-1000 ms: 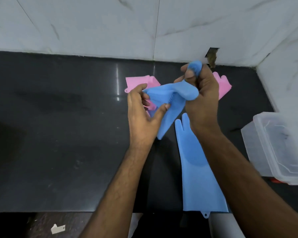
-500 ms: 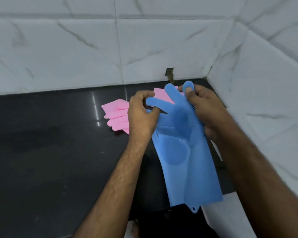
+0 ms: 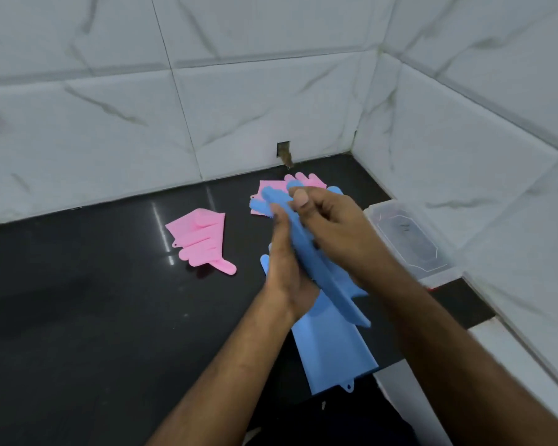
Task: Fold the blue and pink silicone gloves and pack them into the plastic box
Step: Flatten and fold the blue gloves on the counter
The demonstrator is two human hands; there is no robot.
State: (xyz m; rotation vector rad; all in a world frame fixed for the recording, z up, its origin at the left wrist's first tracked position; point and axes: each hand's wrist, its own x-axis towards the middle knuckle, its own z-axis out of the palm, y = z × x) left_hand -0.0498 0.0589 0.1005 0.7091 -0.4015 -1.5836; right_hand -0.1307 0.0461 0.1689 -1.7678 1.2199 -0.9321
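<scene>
Your left hand (image 3: 282, 268) and your right hand (image 3: 331, 233) hold one blue glove (image 3: 316, 268) between them, lifted above the black counter (image 3: 94, 317). The fingers of your left hand are curled under and around the glove from the left side, and your right hand closes on it from the right, with the thumb pressed on the upper end of the glove. The glove runs as a long narrow band from the upper left, near the wall, down to the lower right (whether it is already folded along its length, I cannot tell). A second blue glove (image 3: 335, 352) lies flat on the counter under your hands, with its cuff at the near edge of the counter. One pink glove (image 3: 200, 241) lies on the counter to the left of your hands, well apart from them. Another pink glove (image 3: 298, 181) lies behind your hands, near the tiled wall (image 3: 239, 107), and is partly hidden. The plastic box (image 3: 409, 239) stands to the right of your hands, beside the side wall, with no lid on it.
</scene>
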